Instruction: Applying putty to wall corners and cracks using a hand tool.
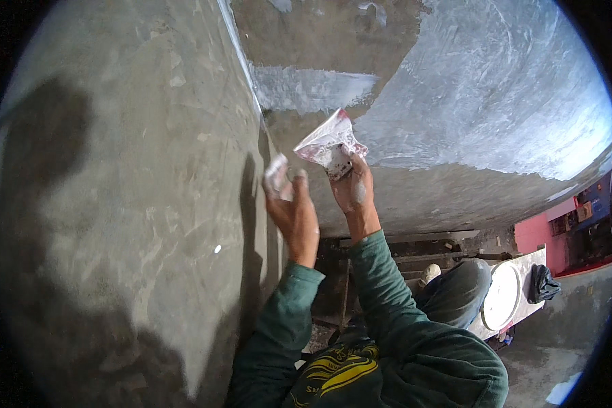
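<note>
My right hand (354, 188) is closed around a plaster-smeared putty knife (330, 144), with its wide edge angled up and to the left. White paste and pinkish patches cover the blade. Just left of it, my left hand (294, 212) is raised with thumb and fingers apart, holding nothing. White plaster coats its fingertips. Both hands are close to the inside corner of two walls, and a pale strip (240, 51) runs down that corner. Ahead, the far wall bears a band of wet white plaster (316, 88) and a larger whitened area (476, 102).
The bare grey wall (129, 170) rises close on my left, with my shadow on it. At lower right, a round white container (502, 297) and a black plastic bag (542, 283) sit on a board (538, 260). My bent knee (466, 289) is beside them. Planks lie below.
</note>
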The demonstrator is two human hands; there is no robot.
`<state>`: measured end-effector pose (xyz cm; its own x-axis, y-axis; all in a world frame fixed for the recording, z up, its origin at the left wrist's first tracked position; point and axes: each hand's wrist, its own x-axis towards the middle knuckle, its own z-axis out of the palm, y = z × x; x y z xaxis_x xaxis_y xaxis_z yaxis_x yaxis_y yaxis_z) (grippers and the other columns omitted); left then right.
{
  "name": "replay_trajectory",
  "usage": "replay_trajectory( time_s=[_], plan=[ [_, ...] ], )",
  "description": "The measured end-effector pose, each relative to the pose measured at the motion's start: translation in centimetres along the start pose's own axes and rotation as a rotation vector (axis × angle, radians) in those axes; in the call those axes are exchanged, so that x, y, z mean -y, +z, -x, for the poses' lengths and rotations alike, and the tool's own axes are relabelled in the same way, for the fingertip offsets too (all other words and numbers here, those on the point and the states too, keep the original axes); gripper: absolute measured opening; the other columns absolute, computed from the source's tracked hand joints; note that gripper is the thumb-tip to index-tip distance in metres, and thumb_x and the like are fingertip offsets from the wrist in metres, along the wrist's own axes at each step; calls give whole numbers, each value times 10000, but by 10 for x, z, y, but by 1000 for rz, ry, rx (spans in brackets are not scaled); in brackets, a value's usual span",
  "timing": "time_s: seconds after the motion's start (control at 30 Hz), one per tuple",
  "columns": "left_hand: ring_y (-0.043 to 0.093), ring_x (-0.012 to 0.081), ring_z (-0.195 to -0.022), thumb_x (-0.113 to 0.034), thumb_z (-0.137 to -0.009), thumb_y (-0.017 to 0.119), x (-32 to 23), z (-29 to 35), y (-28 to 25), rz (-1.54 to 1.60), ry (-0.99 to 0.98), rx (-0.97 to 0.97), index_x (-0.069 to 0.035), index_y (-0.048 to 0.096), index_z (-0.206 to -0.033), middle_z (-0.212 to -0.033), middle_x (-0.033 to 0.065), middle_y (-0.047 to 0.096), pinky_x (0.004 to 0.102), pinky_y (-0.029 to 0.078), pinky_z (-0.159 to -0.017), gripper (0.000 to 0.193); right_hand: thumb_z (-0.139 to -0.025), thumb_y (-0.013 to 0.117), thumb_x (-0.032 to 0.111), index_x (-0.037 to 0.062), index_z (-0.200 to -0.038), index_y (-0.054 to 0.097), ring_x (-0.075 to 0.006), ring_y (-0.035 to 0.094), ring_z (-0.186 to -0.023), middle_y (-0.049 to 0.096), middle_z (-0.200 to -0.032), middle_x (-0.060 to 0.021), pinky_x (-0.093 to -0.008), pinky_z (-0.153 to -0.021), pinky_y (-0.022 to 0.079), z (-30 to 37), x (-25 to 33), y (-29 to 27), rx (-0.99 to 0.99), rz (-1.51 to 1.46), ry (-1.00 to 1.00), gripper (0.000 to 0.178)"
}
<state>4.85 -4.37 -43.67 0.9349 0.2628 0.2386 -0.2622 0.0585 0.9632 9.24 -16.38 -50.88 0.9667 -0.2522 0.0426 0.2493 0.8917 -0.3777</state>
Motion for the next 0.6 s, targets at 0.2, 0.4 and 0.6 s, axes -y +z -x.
replay_trajectory(
  time_s=[0.2, 0.4, 0.6],
  plan=[
    [570, 238, -1109, -301, -953, 617, 57, 16, -7, 66, -317, 122, 106, 527, -1245, -1222, 215, 589, 333, 456, -937, 510, -931, 482, 10, -72, -1235, 515, -241, 644, -1022, 622, -1172, -152, -362, -869, 537, 32, -11, 0, -61, 258, 31, 316],
    [594, 150, -877, -221, -975, 578, 64, 3, -20, 158, -337, 190, 79, 640, -1111, -1006, 103, 684, 308, 474, -779, 335, -904, 563, -1, -40, -1173, 562, -192, 654, -912, 650, -1085, -119, -321, -765, 555, 48, -35, -7, -89, 279, 126, 272],
    [639, 138, -813, -213, -991, 563, 75, -1, -22, 61, -228, 131, 78, 633, -1131, -981, 109, 691, 293, 534, -660, 331, -956, 594, 183, 74, -1383, 503, -284, 570, -1162, 506, -1348, -165, -386, -932, 498, 41, -21, -10, -59, 1128, -355, 451]
  ],
)
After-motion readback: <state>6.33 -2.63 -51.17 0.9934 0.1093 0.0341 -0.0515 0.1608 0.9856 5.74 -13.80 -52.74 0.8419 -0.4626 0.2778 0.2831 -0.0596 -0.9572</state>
